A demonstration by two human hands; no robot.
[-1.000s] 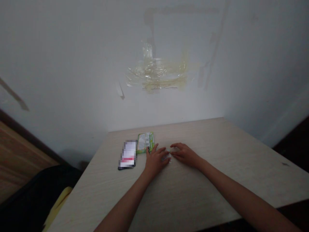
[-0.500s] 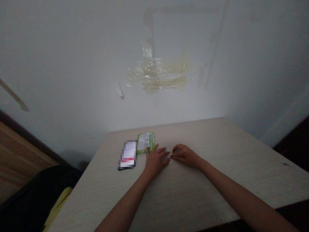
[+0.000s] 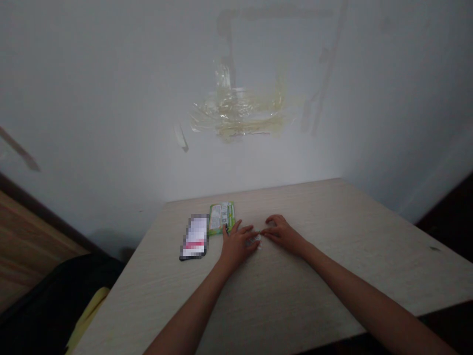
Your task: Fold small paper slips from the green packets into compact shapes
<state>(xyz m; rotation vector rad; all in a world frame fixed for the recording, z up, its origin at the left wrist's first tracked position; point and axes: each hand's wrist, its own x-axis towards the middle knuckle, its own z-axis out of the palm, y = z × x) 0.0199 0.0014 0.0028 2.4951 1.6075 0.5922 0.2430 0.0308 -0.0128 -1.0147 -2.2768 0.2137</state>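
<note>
My left hand [image 3: 238, 246] lies on the table with its fingers spread. Its thumb and a fingertip rest on a small whitish piece [image 3: 259, 241], possibly paper or a sticker, mostly covered and too small to name. At that piece's upper right edge is my right hand [image 3: 284, 235], thumb and index finger pinched together. What they pinch is too tiny to make out. Just beyond my left fingers sits a flat green-and-white printed packet [image 3: 221, 217], partly behind a fingertip. A phone [image 3: 195, 236] with a blurred screen lies left of my left hand.
The pale wood-grain table [image 3: 332, 276] reaches back to a grey wall [image 3: 148, 98] with clear and yellowed tape [image 3: 244, 111] stuck on it. Dark cloth [image 3: 62, 291] and yellow cloth [image 3: 88, 315] are at the lower left, beside a wooden panel [image 3: 25, 236].
My right fingers have shifted slightly, with the index fingertip a little higher at the small piece's edge. My left hand stays spread in place. The whole view has drifted slightly.
</note>
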